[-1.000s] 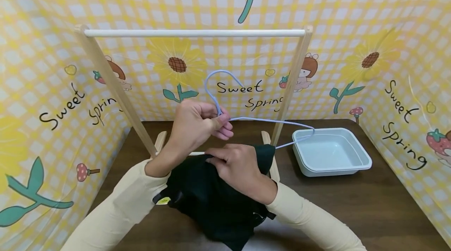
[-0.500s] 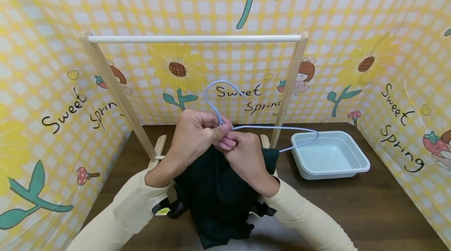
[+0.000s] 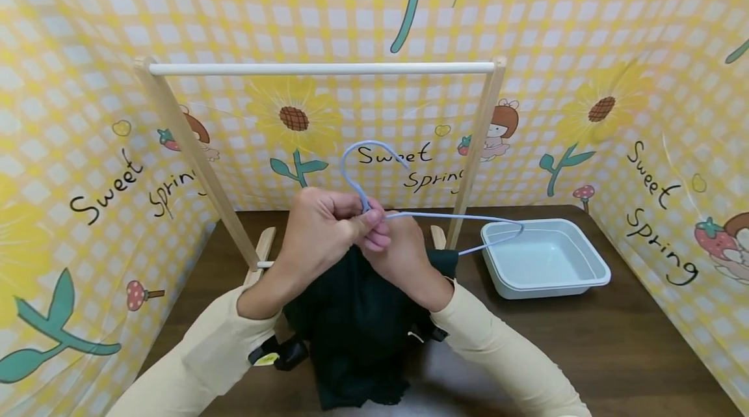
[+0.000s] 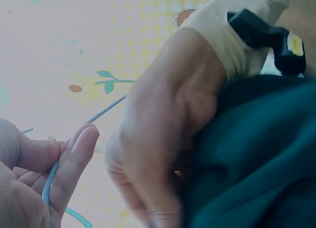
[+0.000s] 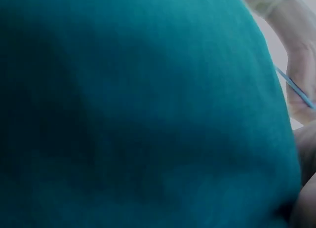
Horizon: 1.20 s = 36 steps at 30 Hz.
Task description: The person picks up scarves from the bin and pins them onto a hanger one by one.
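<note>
My left hand (image 3: 322, 225) pinches a light blue wire clothes hanger (image 3: 344, 173) at the base of its hook. The hook points up, and one side of the frame reaches right over a basin. Below hangs a dark green cloth garment (image 3: 357, 319), with the hanger's right end coming out past its top edge. My right hand (image 3: 404, 254) grips the garment near its top, just beside the left fingers. Its fingertips are hidden in the head view. In the left wrist view the curled right hand (image 4: 153, 134) borders the cloth (image 4: 256, 154). Cloth fills most of the right wrist view.
A wooden rack with a white top bar (image 3: 322, 69) stands behind the hands. A pale blue plastic basin (image 3: 547, 290) sits on the brown table (image 3: 620, 339) to the right. Yellow checked cloth walls (image 3: 585, 33) enclose the back and sides.
My right hand has risen with the cloth, up against the left hand, and the garment now hangs longer and narrower. The left hand keeps its pinch on the hanger. The head view has shifted slightly.
</note>
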Motion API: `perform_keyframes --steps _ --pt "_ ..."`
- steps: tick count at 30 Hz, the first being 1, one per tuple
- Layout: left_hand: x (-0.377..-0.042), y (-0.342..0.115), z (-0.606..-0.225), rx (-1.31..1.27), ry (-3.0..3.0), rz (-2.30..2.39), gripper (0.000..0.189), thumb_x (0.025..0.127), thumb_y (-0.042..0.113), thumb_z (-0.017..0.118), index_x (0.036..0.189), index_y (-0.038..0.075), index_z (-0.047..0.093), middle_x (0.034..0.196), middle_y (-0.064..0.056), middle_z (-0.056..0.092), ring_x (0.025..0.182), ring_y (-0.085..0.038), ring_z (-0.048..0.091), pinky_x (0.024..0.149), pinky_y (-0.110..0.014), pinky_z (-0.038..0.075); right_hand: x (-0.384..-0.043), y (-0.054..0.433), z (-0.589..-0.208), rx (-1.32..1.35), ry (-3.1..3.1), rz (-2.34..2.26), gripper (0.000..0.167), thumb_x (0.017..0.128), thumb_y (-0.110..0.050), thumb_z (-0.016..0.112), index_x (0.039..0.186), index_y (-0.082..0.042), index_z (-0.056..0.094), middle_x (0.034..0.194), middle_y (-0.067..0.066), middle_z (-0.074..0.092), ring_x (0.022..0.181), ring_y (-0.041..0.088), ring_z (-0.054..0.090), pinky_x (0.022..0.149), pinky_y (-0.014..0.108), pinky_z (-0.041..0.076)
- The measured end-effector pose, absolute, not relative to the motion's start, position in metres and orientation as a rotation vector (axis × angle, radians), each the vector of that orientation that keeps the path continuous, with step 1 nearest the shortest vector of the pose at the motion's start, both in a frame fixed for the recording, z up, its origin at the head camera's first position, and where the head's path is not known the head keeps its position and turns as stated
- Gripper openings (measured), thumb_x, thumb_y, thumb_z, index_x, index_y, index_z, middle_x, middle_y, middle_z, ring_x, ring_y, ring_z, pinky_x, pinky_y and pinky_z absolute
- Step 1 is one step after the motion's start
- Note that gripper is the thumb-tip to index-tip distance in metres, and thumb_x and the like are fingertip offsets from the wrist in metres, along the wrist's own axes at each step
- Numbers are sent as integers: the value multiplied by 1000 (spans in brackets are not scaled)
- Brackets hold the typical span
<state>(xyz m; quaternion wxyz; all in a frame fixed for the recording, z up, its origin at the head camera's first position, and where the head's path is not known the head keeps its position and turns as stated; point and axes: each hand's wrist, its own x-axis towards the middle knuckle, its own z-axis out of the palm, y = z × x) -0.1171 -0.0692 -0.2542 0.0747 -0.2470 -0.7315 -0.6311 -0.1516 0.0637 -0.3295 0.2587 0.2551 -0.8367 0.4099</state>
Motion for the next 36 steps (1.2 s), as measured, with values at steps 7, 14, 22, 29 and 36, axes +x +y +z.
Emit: perform_keyframes --steps 7,14,22,29,36 --pt "-122 -68 -254 -703 -2200 -1841 10 90 -8 70 83 -12 75 72 -23 73 60 -16 75 57 -35 62 -143 65 -337 667 -2440 786 26 87 -30 81 74 -12 67 54 -1 54 51 16 56 47 25 39" --pt "-128 -75 -249 -704 -2144 -1738 15 90 -10 69 75 -11 74 74 -22 73 59 -14 74 58 -34 62 -133 76 -354 894 -1972 750 24 82 -23 87 101 -11 79 93 0 78 89 18 67 86 38 49" --pt "-135 -83 -229 -791 -2028 -1663 16 89 -13 68 73 -14 71 77 -26 73 58 -16 74 57 -34 61 -134 109 -382 719 -1651 982 20 91 -22 79 95 -3 75 92 10 74 83 28 56 77 35 42" --pt "-136 -90 -218 -732 -2051 -1645 14 88 -14 68 75 -16 71 74 -19 73 57 -16 73 58 -34 61 -143 131 -407 435 -1914 1382 24 84 -12 84 101 -5 69 97 9 67 86 20 54 74 24 47" --pt "-138 -93 -209 -727 -2040 -1614 19 89 -12 69 70 -13 71 69 5 74 57 -17 74 58 -33 61 -148 134 -413 416 -2046 1751 16 88 -10 80 101 -10 71 93 5 63 86 16 57 68 25 52"
